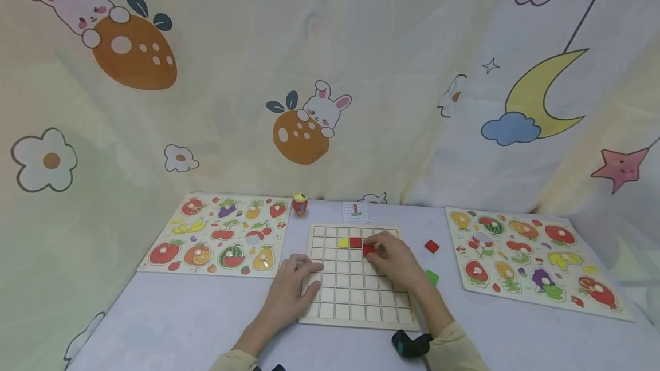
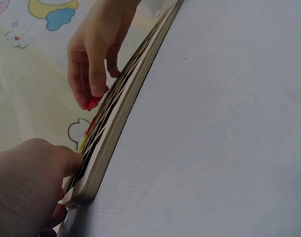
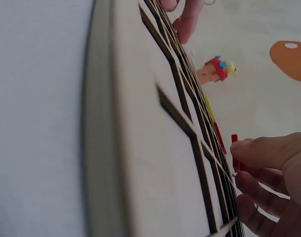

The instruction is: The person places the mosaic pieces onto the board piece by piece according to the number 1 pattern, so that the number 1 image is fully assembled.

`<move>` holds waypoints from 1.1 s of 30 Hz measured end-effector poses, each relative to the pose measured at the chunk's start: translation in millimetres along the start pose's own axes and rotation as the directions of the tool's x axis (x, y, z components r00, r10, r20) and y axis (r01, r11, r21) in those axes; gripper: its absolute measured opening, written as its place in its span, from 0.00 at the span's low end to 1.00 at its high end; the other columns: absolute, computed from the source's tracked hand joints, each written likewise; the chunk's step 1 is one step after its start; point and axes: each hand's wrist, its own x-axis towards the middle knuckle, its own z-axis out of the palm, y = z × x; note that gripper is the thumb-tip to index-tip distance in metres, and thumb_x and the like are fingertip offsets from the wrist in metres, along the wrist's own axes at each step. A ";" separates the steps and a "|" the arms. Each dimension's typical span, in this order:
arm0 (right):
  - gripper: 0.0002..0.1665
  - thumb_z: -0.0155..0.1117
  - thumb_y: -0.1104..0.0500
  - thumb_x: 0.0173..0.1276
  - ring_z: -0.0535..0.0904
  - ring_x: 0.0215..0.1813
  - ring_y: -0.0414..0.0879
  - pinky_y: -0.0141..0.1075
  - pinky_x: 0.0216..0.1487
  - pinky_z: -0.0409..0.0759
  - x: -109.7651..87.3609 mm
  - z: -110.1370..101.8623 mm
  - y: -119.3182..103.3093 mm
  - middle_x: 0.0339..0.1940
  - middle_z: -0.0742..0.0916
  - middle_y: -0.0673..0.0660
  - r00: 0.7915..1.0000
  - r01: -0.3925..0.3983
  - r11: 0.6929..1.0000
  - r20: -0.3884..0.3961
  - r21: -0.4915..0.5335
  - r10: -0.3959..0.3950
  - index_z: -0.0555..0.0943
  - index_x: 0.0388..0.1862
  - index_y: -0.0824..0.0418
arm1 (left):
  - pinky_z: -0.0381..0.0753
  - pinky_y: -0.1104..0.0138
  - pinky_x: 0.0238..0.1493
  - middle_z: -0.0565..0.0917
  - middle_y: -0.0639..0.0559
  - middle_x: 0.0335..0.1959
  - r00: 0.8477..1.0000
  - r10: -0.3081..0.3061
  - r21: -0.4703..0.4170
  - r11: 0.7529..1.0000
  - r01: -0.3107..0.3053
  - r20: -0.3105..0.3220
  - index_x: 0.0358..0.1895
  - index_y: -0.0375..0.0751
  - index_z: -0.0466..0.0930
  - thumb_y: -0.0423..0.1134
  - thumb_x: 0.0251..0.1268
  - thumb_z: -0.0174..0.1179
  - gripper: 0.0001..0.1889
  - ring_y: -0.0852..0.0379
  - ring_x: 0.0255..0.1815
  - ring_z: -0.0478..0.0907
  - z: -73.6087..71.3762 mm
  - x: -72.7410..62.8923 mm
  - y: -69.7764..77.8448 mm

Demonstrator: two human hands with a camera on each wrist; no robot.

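Observation:
A wooden grid board [image 1: 356,324] lies on the white table, with square cells across its top. A yellow tile [image 1: 343,243] and a red tile [image 1: 355,242] lie side by side in cells of an upper row. My right hand [image 1: 394,259] pinches another red tile [image 3: 235,153] between thumb and fingertips, just right of and below the laid red one. In the right wrist view this tile is upright, on edge. My left hand [image 1: 291,291] rests at the board's left edge, its loosely bent fingers reaching over the cells and pinching no tile.
Loose red [image 1: 432,246] and green [image 1: 432,277] tiles lie right of the board. Fruit puzzle boards flank it at left [image 1: 206,269] and right [image 1: 546,305]. Behind stand a small toy figure [image 1: 300,204] and a printed pattern card [image 1: 356,211]. A patterned curtain [image 1: 392,130] hangs behind.

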 end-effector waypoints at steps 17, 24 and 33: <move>0.11 0.69 0.60 0.59 0.72 0.40 0.39 0.39 0.46 0.73 2.4 12.3 -8.1 0.41 0.83 0.44 0.997 0.078 0.996 -0.018 -0.053 -0.079 0.83 0.42 0.51 | 0.72 0.63 0.44 0.74 0.56 0.48 1.000 0.015 -0.007 1.000 -0.015 -0.006 0.50 0.55 0.80 0.42 0.58 0.64 0.15 0.62 0.46 0.68 -2.9 3.1 0.0; 0.10 0.69 0.60 0.58 0.71 0.38 0.39 0.36 0.41 0.73 4.5 18.2 -10.3 0.39 0.82 0.44 0.996 0.079 0.992 -0.024 -0.098 -0.082 0.84 0.39 0.50 | 0.73 0.64 0.44 0.74 0.56 0.49 1.000 0.007 -0.013 1.000 -0.007 -0.010 0.50 0.55 0.80 0.43 0.58 0.64 0.15 0.61 0.46 0.68 -2.0 0.5 -1.1; 0.09 0.69 0.62 0.58 0.76 0.40 0.38 0.36 0.43 0.77 2.8 21.0 -12.6 0.41 0.82 0.46 0.997 0.066 0.991 -0.021 -0.114 -0.069 0.85 0.38 0.51 | 0.72 0.64 0.44 0.74 0.56 0.49 1.000 -0.005 -0.017 1.000 0.005 0.013 0.51 0.55 0.80 0.44 0.59 0.64 0.15 0.61 0.46 0.68 0.1 -0.3 -1.0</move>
